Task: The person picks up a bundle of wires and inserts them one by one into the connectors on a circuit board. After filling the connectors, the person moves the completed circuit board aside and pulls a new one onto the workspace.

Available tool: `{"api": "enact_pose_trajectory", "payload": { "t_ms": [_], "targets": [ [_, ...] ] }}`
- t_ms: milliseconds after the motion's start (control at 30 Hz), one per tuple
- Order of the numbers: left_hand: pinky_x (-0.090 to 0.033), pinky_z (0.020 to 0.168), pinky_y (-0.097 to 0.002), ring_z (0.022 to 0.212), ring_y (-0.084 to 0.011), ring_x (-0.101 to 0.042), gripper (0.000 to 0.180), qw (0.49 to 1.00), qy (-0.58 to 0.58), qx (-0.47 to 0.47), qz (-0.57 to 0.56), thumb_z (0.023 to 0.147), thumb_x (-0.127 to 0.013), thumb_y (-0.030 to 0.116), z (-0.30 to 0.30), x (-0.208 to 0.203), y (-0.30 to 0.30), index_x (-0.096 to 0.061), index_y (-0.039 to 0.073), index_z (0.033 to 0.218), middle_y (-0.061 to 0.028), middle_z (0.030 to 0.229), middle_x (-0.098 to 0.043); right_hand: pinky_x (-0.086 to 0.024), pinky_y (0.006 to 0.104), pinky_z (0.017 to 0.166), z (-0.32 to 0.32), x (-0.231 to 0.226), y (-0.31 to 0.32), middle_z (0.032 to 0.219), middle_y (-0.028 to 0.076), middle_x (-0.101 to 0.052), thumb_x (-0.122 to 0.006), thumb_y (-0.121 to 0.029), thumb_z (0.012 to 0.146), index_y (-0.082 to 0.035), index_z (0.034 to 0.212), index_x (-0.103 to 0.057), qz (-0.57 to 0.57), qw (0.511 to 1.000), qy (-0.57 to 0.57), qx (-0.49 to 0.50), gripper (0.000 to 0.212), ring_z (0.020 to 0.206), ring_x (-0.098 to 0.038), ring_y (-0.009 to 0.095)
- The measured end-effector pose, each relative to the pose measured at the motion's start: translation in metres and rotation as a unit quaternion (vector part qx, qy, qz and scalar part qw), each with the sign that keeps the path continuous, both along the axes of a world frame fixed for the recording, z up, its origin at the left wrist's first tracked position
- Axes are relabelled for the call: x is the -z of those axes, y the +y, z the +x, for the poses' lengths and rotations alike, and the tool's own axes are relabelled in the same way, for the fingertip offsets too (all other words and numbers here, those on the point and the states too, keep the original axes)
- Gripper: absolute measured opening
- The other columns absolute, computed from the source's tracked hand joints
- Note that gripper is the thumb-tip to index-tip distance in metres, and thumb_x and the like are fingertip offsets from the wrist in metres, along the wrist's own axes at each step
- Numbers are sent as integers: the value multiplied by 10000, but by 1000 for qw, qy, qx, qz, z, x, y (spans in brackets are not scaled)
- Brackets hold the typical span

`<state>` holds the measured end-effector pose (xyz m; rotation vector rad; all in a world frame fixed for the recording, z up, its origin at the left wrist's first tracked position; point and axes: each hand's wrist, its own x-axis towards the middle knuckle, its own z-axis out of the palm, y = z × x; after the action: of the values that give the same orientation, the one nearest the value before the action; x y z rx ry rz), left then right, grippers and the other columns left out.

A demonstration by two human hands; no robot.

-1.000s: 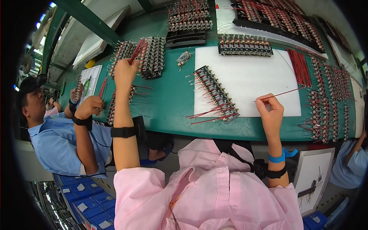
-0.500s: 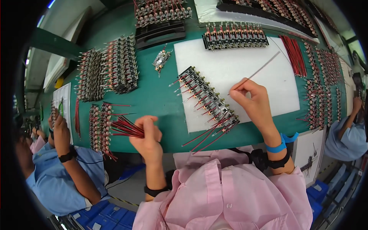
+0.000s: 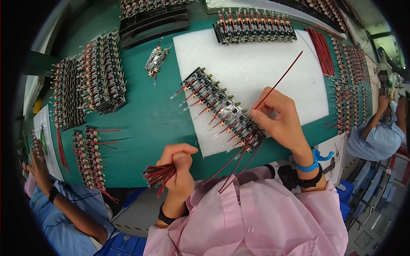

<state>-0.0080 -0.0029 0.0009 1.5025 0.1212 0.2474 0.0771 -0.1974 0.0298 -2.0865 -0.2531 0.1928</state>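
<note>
Over the foam pad [image 3: 299,96], your right hand [image 3: 279,117] pinches one wire [image 3: 285,76], seemingly for fine control; beside that pad, your left hand [image 3: 180,170] grasps a wire bundle [image 3: 158,174], apparently as supply.

The person wears a pale pink shirt [image 3: 277,213] with a stitched front strip [image 3: 232,213] and a small pale button [image 3: 250,229]. The left hand [image 3: 181,173] and right hand [image 3: 282,117] are bare. A black strap [image 3: 165,216] circles the left forearm; on the right, a bright blue band [image 3: 308,167] (its loose end curls outward) sits beside a black cuff [image 3: 314,181] and a bulky black piece [image 3: 289,176].
</note>
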Motion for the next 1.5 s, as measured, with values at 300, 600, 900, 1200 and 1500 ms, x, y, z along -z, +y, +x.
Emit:
{"api": "enact_pose_trajectory", "payload": {
  "t_ms": [300, 600, 900, 1200, 1500],
  "targets": [
    [-192, 385, -196, 420, -24, -247, 299, 999, 14, -4, 47, 850, -407, 252, 1, 0, -2, -478, -21, 753, 41, 488, -320, -313, 208, 500, -3, 5, 3, 616, 17, -444, -561, -35, 632, 14, 606, -505, -36, 999, -37, 10, 78, 548, -390, 82],
    [-249, 430, -191, 473, -27, -322, 326, 997, 62, 3, 37, 834, -441, 326, -2, -2, 2, -532, 18, 776, 34, 531, -430, -308, 204, 483, -4, 7, 4, 608, 18, -434, -553, -26, 629, 17, 600, -495, -27, 998, -52, 22, 78, 534, -386, 78],
    [-264, 435, -192, 472, -37, -336, 290, 997, 49, -4, 56, 839, -444, 286, -1, -1, 0, -534, 20, 767, 20, 543, -455, -305, 202, 474, -6, 12, 3, 602, 21, -430, -562, -25, 628, 18, 605, -497, -32, 997, -69, 22, 81, 525, -389, 79],
    [-276, 428, -193, 456, -46, -357, 264, 997, 27, -13, 64, 839, -453, 247, 1, 1, -2, -537, 12, 753, -1, 564, -494, -297, 205, 461, -11, 17, 6, 603, 29, -422, -564, -4, 624, 26, 611, -494, -36, 991, -114, 52, 78, 519, -389, 84],
    [-275, 423, -187, 446, -44, -354, 233, 998, 21, -4, 54, 836, -464, 207, 0, -1, 0, -537, 5, 744, -11, 571, -508, -345, 285, 530, -12, 12, 7, 619, 75, -474, -574, -23, 612, -3, 594, -500, -49, 992, -104, 50, 78, 580, -434, 204]
  ]
}}
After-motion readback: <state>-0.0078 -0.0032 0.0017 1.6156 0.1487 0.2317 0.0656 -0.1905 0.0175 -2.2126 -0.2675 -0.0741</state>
